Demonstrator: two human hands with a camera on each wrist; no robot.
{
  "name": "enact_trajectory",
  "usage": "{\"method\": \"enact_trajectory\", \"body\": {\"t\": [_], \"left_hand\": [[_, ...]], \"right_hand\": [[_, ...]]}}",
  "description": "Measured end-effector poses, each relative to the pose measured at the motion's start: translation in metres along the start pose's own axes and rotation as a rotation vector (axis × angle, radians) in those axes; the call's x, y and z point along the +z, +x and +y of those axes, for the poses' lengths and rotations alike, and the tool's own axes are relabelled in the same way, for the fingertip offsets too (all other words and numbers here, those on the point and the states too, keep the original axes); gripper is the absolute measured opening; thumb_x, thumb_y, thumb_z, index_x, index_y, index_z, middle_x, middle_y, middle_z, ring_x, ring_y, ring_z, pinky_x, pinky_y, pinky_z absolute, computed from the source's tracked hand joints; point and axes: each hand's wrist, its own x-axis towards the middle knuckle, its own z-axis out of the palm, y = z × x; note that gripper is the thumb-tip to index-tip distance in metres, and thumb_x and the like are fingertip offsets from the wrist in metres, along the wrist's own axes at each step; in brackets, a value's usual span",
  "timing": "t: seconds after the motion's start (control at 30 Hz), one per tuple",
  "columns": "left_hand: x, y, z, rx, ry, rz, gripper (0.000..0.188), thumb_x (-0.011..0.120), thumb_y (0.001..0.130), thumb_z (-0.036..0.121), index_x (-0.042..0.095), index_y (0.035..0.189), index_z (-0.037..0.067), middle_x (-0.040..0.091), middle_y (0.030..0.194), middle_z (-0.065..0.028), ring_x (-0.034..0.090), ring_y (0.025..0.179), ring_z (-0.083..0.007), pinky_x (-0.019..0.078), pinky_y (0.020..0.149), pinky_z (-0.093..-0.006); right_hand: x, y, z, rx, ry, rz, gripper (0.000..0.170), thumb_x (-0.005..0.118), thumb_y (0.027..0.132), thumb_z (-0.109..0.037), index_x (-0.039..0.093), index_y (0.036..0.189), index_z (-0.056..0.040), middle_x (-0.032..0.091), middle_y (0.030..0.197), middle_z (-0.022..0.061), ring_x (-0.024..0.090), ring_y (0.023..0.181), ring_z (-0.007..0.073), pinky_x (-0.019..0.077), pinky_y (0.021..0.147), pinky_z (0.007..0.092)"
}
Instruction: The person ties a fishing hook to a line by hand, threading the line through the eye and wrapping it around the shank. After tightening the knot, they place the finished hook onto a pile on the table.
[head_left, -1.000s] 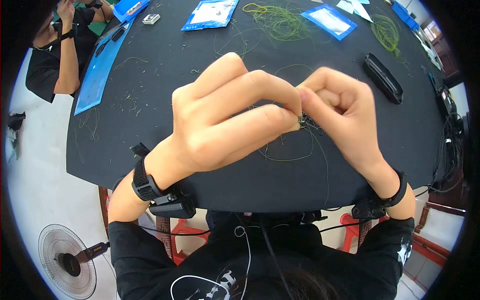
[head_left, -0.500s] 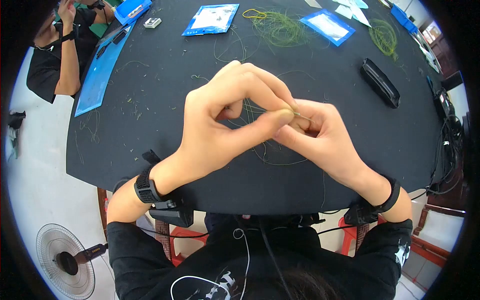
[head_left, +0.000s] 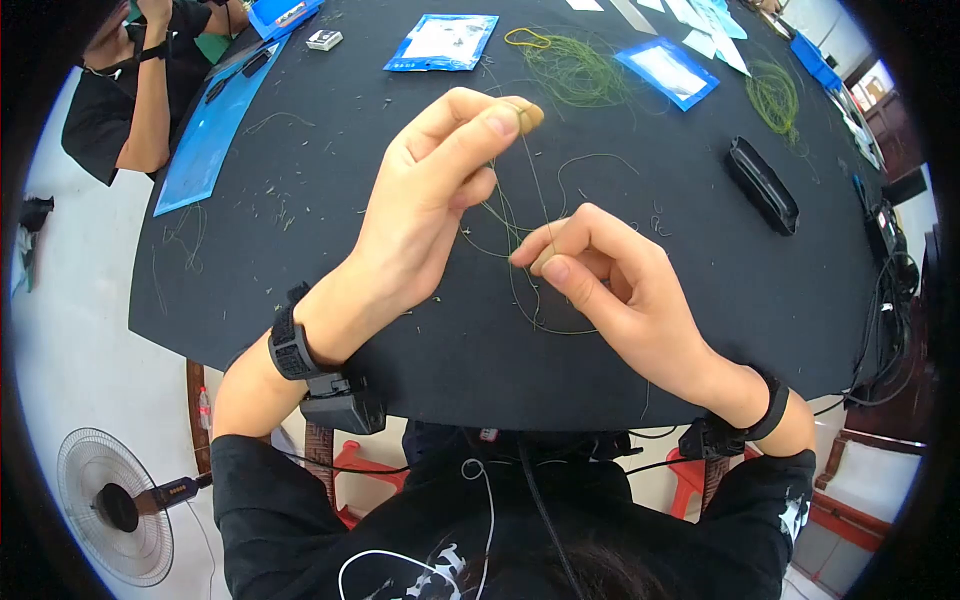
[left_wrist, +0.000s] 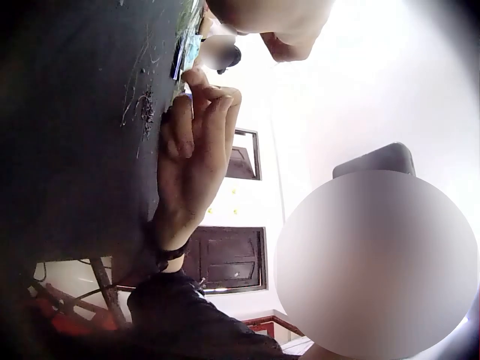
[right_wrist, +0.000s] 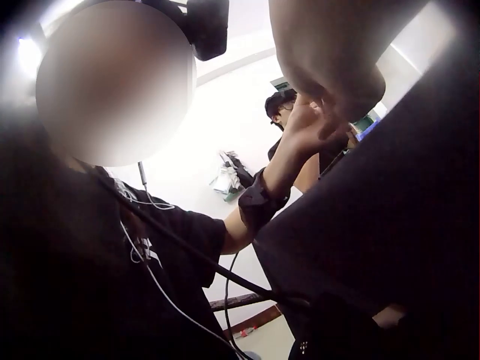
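Observation:
In the head view the left hand (head_left: 420, 190) is raised up and to the left, thumb and index finger pinching a thin green line (head_left: 535, 165). This line runs down to the right hand (head_left: 630, 290), whose thumb and fingertips pinch its lower part. Loops of green line (head_left: 515, 290) lie on the black table beneath and between the hands. Small dark hooks (head_left: 657, 222) rest on the table beyond the right hand. In the left wrist view the right hand (left_wrist: 199, 150) shows its fingers bent together; the right wrist view shows the left hand (right_wrist: 304, 135).
Farther back lie a blue-and-white packet (head_left: 442, 42), a second packet (head_left: 668, 72), a coil of green line (head_left: 575, 70) and another coil (head_left: 772, 100). A black case (head_left: 762, 185) lies at the right, a blue strip (head_left: 205, 160) at the left. Another person (head_left: 145, 110) sits at the far left.
The hands, close together before, are now apart. The left hand has moved up and away with the line stretched between them; the right hand is slightly lower.

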Motion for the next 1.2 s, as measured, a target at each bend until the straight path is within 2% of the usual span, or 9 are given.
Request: {"method": "enact_trajectory", "body": {"t": [0.17,0.33,0.5,0.57,0.7,0.8,0.93,1.1,1.2], "left_hand": [[0.004,0.004,0.000,0.110,0.008,0.109,0.017,0.061,0.084,0.021,0.061,0.094,0.007,0.061,0.098,-0.0022,0.046,0.072,-0.0019,0.0387,0.062,-0.0192],[0.002,0.004,0.000,0.237,0.106,0.128,0.016,0.060,0.085,0.021,0.061,0.092,0.007,0.061,0.100,-0.0033,0.049,0.076,-0.0032,0.0413,0.067,-0.0203],[-0.001,0.004,0.006,0.271,0.099,0.048,0.013,0.059,0.086,0.018,0.060,0.091,0.007,0.061,0.101,-0.0041,0.049,0.070,-0.0028,0.0411,0.062,-0.0190],[-0.002,0.003,0.010,0.300,0.030,0.014,0.013,0.057,0.086,0.016,0.059,0.092,0.005,0.061,0.101,-0.0063,0.047,0.061,-0.0027,0.0402,0.053,-0.0177],[0.001,-0.002,0.018,0.232,-0.110,-0.164,0.014,0.055,0.087,0.015,0.057,0.091,0.002,0.060,0.100,-0.0105,0.047,0.055,-0.0030,0.0386,0.046,-0.0169],[0.008,-0.004,0.012,0.275,-0.065,-0.435,0.014,0.054,0.087,0.014,0.047,0.090,0.001,0.055,0.096,-0.0145,0.046,0.044,-0.0013,0.0399,0.035,-0.0132],[0.014,-0.007,0.015,0.326,0.458,-0.677,0.007,0.063,0.071,-0.003,0.059,0.076,0.001,0.065,0.084,-0.0115,0.063,0.065,-0.0155,0.0511,0.058,-0.0254],[0.011,-0.006,0.009,0.557,1.001,-0.631,0.013,0.065,0.066,-0.003,0.059,0.074,0.004,0.063,0.080,-0.0048,0.061,0.071,-0.0174,0.0493,0.062,-0.0265],[0.007,0.001,0.012,0.682,1.129,-0.462,0.013,0.064,0.065,-0.003,0.059,0.075,0.004,0.064,0.082,-0.0047,0.061,0.072,-0.0168,0.0491,0.064,-0.0260]], "right_hand": [[0.000,-0.004,-0.013,0.239,0.061,-0.069,0.009,0.053,0.086,-0.008,0.047,0.085,-0.0017,0.055,0.061,0.0072,0.057,0.056,0.0137,0.0412,0.051,0.0277],[-0.001,-0.003,-0.014,-0.043,-0.479,-0.213,0.019,0.058,0.084,-0.018,0.045,0.082,-0.0039,0.055,0.061,0.0131,0.057,0.057,0.0323,0.0429,0.052,0.0371],[-0.005,0.000,0.003,-0.192,-0.521,-0.191,0.024,0.053,0.088,-0.022,0.046,0.077,-0.0028,0.048,0.058,0.0101,0.054,0.056,0.0261,0.0410,0.052,0.0346],[-0.007,0.005,0.003,0.095,-0.020,-0.254,0.030,0.045,0.093,-0.027,0.048,0.075,-0.0033,0.040,0.055,0.0015,0.043,0.052,0.0131,0.0353,0.049,0.0271],[-0.025,0.015,0.002,0.280,0.229,-0.212,0.035,0.041,0.095,-0.034,0.054,0.081,-0.0056,0.034,0.057,-0.0074,0.028,0.052,0.0018,0.0230,0.046,0.0186],[-0.028,0.019,0.003,0.271,0.260,-0.028,0.026,0.047,0.092,-0.030,0.056,0.087,-0.0057,0.034,0.059,-0.0082,0.029,0.051,0.0016,0.0222,0.045,0.0189],[-0.049,0.029,0.010,0.148,0.133,0.064,0.021,0.055,0.087,-0.024,0.059,0.088,-0.0042,0.046,0.065,-0.0046,0.038,0.059,0.0043,0.0307,0.054,0.0190],[-0.064,0.033,0.012,-0.189,-0.253,0.410,0.025,0.057,0.086,-0.016,0.058,0.108,-0.0029,0.059,0.107,0.0052,0.051,0.104,0.0138,0.0377,0.091,0.0268],[-0.062,0.028,-0.005,-0.284,-0.264,0.482,0.024,0.055,0.087,-0.015,0.057,0.107,-0.0025,0.058,0.104,0.0054,0.053,0.097,0.0115,0.0397,0.085,0.0263]]}}
